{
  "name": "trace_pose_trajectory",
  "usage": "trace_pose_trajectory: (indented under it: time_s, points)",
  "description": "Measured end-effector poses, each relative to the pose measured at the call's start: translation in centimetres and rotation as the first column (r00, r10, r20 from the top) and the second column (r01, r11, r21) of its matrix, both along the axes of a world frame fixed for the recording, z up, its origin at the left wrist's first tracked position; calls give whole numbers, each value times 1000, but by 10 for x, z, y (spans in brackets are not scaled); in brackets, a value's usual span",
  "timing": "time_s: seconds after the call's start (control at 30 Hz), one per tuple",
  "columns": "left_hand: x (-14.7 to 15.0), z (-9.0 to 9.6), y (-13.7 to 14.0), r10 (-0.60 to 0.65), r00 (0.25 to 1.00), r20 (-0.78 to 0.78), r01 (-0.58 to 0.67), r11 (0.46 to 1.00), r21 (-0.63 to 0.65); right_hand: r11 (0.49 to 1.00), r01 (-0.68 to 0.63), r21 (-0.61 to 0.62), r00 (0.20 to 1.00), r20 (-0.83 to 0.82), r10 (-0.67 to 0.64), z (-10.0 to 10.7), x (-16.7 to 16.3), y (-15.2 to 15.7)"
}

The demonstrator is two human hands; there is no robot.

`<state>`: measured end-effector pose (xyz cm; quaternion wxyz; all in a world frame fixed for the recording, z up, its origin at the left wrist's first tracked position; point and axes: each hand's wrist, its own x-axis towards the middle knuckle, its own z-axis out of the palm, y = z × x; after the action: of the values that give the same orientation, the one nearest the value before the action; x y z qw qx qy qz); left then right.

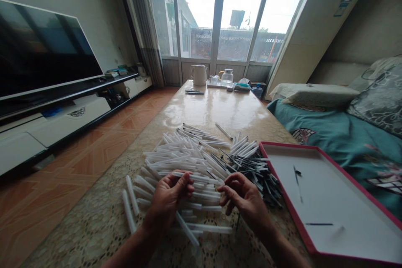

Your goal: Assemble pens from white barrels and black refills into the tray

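My left hand (pixel 168 197) is closed on a translucent white pen barrel (pixel 204 179), which points right across the pile. Close to that barrel's right end, my right hand (pixel 243 197) has its thumb and fingers pinched together; whatever sits between them is too small to make out. Under and beyond both hands lies a heap of similar white barrels (pixel 176 153). A bundle of thin black refills (pixel 265 180) spreads to the right of my right hand. Several barrels with dark ends (pixel 243 147) lie at the heap's far side.
A shallow white tray with a red rim (pixel 339 192) stands at the right, with a few dark slim parts in it. A beige jug (pixel 199 75), a glass pitcher (pixel 227 76) and a tissue pack (pixel 242 85) stand at the table's far end. A sofa (pixel 317 130) borders the right side.
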<state>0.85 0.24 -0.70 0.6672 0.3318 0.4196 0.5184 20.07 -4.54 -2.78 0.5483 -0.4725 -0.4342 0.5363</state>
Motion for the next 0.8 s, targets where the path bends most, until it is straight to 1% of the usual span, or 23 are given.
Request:
trace_pose_trajectory:
  time_s: [0.1, 0.17, 0.23, 0.33, 0.43, 0.47, 0.53, 0.6, 0.67, 0.73, 0.8]
  points:
    - [1, 1, -1, -35, 999, 2, 35, 999, 9, 1000, -14, -3, 1000, -13, 14, 1, -1, 0]
    - [2, 1, -2, -57, 998, 1, 57, 998, 18, 999, -36, -25, 999, 8, 36, 1, -1, 1]
    - [2, 2, -3, -53, 999, -1, 53, 998, 13, 999, -37, -37, 998, 44, 39, 0, 1, 1]
    - [-3, 6, 1, 31, 999, 11, -31, 999, -14, 998, 56, 6, 988, 143, -56, -1, 9, 2]
    - [-12, 11, 9, 198, 979, 49, -197, 980, -17, 975, 193, 110, 933, 287, -218, -3, 21, 5]
    - [-15, 13, 11, 256, 965, 61, -255, 967, -14, 959, 239, 150, 898, 343, -277, -3, 25, 6]
    - [-19, 17, 15, 335, 939, 72, -336, 942, -7, 918, 325, 229, 799, 452, -396, -4, 31, 8]
    - [-20, 18, 16, 340, 939, 59, -341, 940, 9, 874, 367, 319, 680, 549, -486, -5, 35, 11]
    - [-18, 16, 14, 265, 964, 21, -266, 963, 40, 838, 345, 422, 561, 623, -545, -4, 37, 14]
    - [-14, 13, 10, 149, 988, -42, -145, 986, 88, 810, 316, 494, 452, 672, -586, -2, 37, 15]
    - [-10, 10, 7, 53, 992, -112, -38, 990, 136, 787, 321, 526, 382, 689, -616, -1, 38, 15]
